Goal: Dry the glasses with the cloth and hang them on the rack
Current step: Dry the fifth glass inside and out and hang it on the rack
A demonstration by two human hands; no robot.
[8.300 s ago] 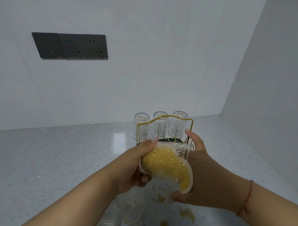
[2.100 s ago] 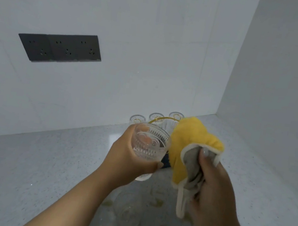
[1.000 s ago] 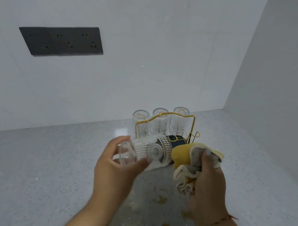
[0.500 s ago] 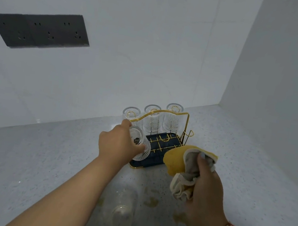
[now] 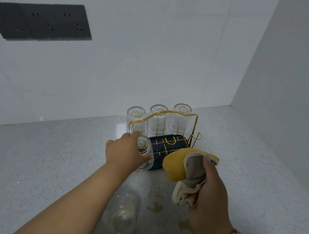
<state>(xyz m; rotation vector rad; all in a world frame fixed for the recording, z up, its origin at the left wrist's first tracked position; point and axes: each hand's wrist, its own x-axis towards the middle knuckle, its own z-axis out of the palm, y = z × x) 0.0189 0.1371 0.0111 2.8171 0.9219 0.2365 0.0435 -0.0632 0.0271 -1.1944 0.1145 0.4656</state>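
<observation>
A gold wire rack (image 5: pixel 194 126) on a dark blue base stands on the counter near the back wall. Three ribbed glasses (image 5: pixel 158 123) hang upside down along its back row. My left hand (image 5: pixel 125 154) grips a fourth ribbed glass (image 5: pixel 145 155), upside down, at the rack's front left corner. To the right of it, my right hand (image 5: pixel 210 191) holds the bunched yellow and grey cloth (image 5: pixel 178 167) above the counter. Another clear glass (image 5: pixel 122 215) stands upright on the counter below my left forearm.
The speckled grey counter (image 5: pixel 45 161) runs between a white back wall and a white side wall on the right. A dark socket panel (image 5: pixel 40 21) is set in the back wall. Yellowish wet marks (image 5: pixel 155 207) lie on the counter in front of the rack.
My left hand turned the glass upside down and carried it forward to the rack's front left corner. The right hand pulled the cloth off the glass and holds it aside.
</observation>
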